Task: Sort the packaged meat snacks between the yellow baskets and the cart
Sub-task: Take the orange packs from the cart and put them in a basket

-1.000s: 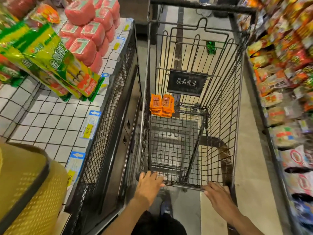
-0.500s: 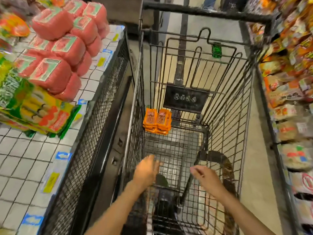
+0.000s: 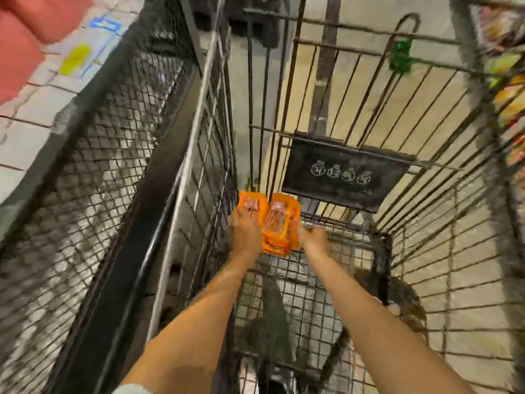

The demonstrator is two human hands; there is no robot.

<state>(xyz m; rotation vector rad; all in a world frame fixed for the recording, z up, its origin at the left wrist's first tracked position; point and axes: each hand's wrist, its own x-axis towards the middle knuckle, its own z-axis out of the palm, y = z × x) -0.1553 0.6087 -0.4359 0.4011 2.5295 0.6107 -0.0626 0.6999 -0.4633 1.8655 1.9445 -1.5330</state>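
Orange packs (image 3: 277,226) lying lengthwise ahead; left hand (image 3: 245,236) resting flat on top; right hand (image 3: 312,238) flanking right edge, grip cannot tell.

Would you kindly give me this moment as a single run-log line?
scene: cart interior | left hand: atop orange snack packs | right hand: at packs' right side | grip: blurred, unclear

Orange snack packs (image 3: 279,223), pinkish centre panels. Black wire-grid cart (image 3: 312,297); black placard (image 3: 341,172), white icons. Green tag (image 3: 400,56); red packages (image 3: 17,52).
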